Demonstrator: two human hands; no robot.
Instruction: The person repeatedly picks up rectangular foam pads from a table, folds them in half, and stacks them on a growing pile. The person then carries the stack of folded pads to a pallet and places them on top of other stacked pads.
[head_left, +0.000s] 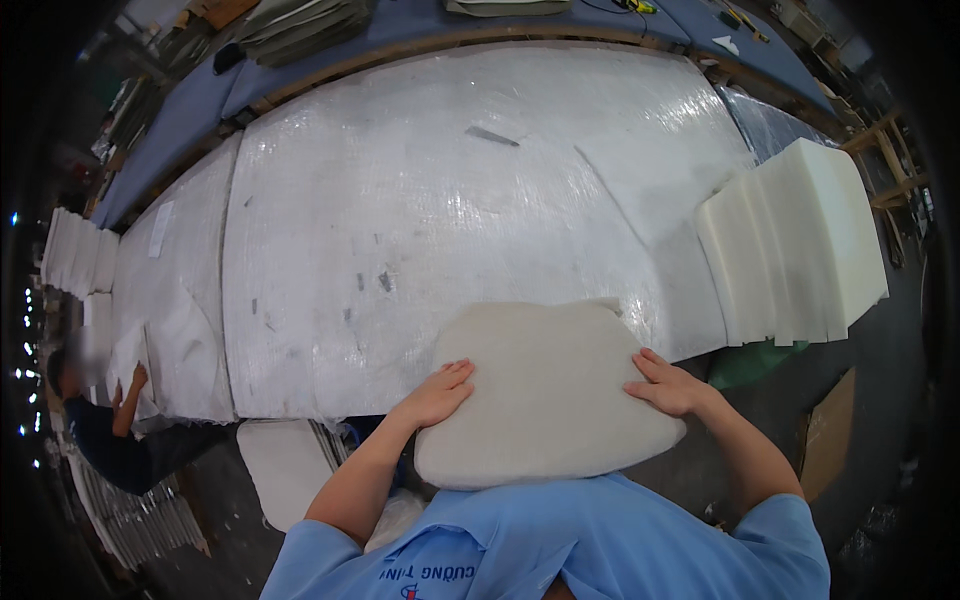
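Note:
A soft off-white cushion pad [545,390] with rounded corners lies at the near edge of a long table covered in shiny plastic sheet [420,220]. My left hand [437,393] lies flat on the pad's left edge, fingers together and pointing right. My right hand [668,385] presses flat on its right edge. Neither hand is closed around the pad. The pad's near edge overhangs the table against my blue shirt.
A stack of cream foam slabs [795,245] sits at the right end of the table. Another person [100,420] in dark clothes works at the far left. White pads [285,470] lie below the table's edge. A blue bench [420,30] with folded material runs behind.

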